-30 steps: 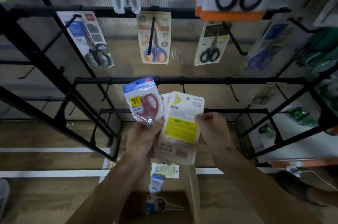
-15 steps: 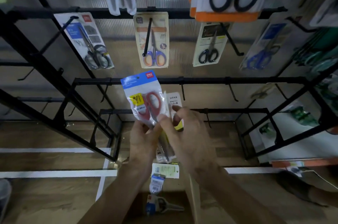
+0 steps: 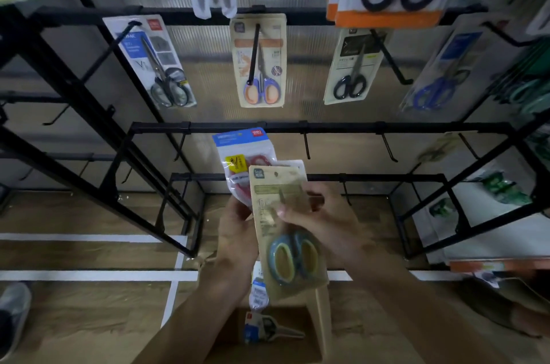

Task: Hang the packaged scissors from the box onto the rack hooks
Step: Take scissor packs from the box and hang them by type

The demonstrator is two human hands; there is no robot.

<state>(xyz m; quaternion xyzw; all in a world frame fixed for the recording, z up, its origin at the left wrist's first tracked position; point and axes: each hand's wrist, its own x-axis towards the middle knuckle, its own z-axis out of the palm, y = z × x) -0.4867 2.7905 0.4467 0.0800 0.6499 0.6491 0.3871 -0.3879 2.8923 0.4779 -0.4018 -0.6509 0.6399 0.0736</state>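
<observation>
Both packs look light: left hand (image 3: 236, 235) grips the slippery blue-topped plastic pouch (image 3: 238, 149), right hand (image 3: 327, 223) pinches the stiff tan scissors card (image 3: 268, 215), best held near its hang-hole (image 3: 276, 174).

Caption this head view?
Right hand pinches tan card pack of blue-yellow scissors; left hand holds blue-topped pack of red scissors.

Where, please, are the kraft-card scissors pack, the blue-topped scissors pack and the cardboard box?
kraft-card scissors pack (image 3: 280, 258): head view, on its blue-and-yellow handles.
blue-topped scissors pack (image 3: 239, 137): head view, on its blue header.
cardboard box (image 3: 323, 325): head view, on its upright right flap.
</observation>
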